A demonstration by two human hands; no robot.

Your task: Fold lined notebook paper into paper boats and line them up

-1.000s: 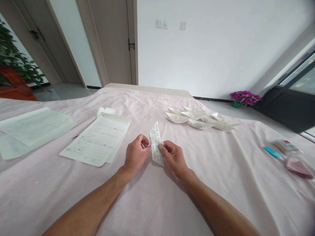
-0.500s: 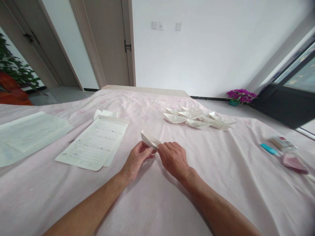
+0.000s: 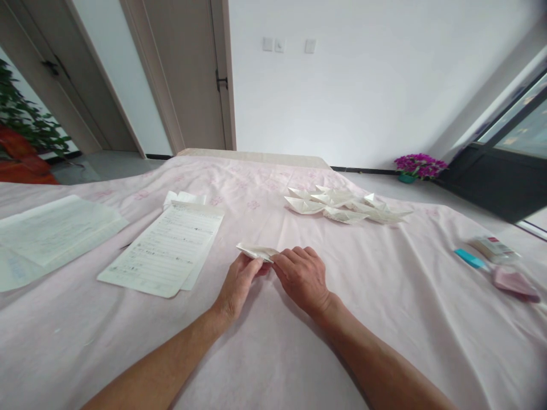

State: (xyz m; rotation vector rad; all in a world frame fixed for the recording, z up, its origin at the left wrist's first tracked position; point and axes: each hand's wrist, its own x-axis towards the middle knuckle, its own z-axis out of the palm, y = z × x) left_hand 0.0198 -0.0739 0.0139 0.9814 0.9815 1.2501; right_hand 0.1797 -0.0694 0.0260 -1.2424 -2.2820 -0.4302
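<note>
A folded piece of white paper (image 3: 256, 251), shaped like a small boat, is held between both hands above the cloth. My left hand (image 3: 239, 282) is closed on its left and near side, thumb on top. My right hand (image 3: 301, 279) pinches its right end, with the fingers curled and the fingertips partly hidden. Beyond my right hand, several finished-looking paper boats (image 3: 342, 204) sit close together on the cloth. To the left lie handwritten sheets of lined paper (image 3: 164, 250), stacked slightly askew.
A pale pink cloth (image 3: 273, 353) with wrinkles covers the table. More thin sheets (image 3: 51, 233) lie at far left. On the right are a blue item (image 3: 469, 258), a clear-wrapped packet (image 3: 493, 249) and a pink item (image 3: 515, 283). Purple flowers (image 3: 420, 165) stand on the floor behind.
The folded paper has tipped from a raised slant to a flatter position, its left tip lower and further left. Both hands still hold it, in nearly the same place.
</note>
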